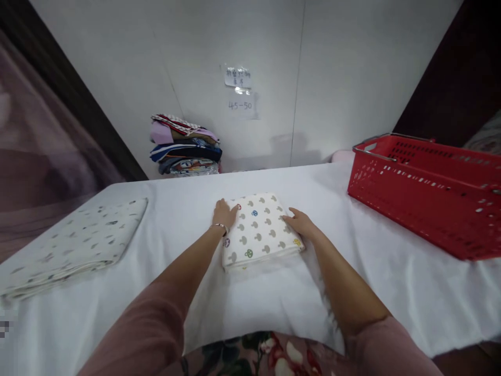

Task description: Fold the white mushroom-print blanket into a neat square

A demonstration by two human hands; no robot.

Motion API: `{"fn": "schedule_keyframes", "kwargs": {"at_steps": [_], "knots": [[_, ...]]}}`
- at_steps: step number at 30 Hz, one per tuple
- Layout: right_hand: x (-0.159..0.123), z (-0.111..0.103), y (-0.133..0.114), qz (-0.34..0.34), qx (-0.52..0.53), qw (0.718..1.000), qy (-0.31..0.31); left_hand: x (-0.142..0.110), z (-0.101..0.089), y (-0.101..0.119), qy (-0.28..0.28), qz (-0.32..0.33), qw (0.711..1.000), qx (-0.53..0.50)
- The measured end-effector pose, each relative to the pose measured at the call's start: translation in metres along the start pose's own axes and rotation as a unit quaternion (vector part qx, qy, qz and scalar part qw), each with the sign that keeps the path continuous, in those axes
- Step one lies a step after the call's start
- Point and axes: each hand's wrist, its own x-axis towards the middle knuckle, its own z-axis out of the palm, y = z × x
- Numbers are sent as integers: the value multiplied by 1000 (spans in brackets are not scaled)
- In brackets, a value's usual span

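A folded white cloth (260, 230) printed with grey mushrooms, a few of them coloured, lies flat in front of me on the white-covered table. My left hand (224, 214), with a bracelet at its wrist, is at the cloth's far left edge. Its thumb rests on the print and its fingers point forward beside the edge. At the right edge is my right hand (300, 222), fingers stretched out, the thumb touching the cloth. Neither hand lifts the cloth.
A larger folded white cloth (82, 240) with small dark motifs lies at the left. On the right stands a red plastic basket (422, 193) with a metal handle. Folded fabrics (186, 146) are stacked beyond the table's far edge, against a wall with paper labels (238, 78).
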Motion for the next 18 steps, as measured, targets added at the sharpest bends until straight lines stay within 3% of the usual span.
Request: {"fn": "schedule_keyframes", "kwargs": {"at_steps": [3,8,12,15,18], "knots": [[2,0,4,-2,23,1000,-8,-5,-3,-6,-14,-40,999,-14],[-1,10,7,-32,64,997,-18,-6,0,-9,-25,-46,998,-22],[1,27,1,-63,134,989,27,4,-5,-6,1,-30,999,-45],[5,34,-2,-48,180,981,47,15,-10,-5,23,-29,998,-56],[9,33,0,-25,167,985,33,22,-10,-9,7,-56,997,-52]]}}
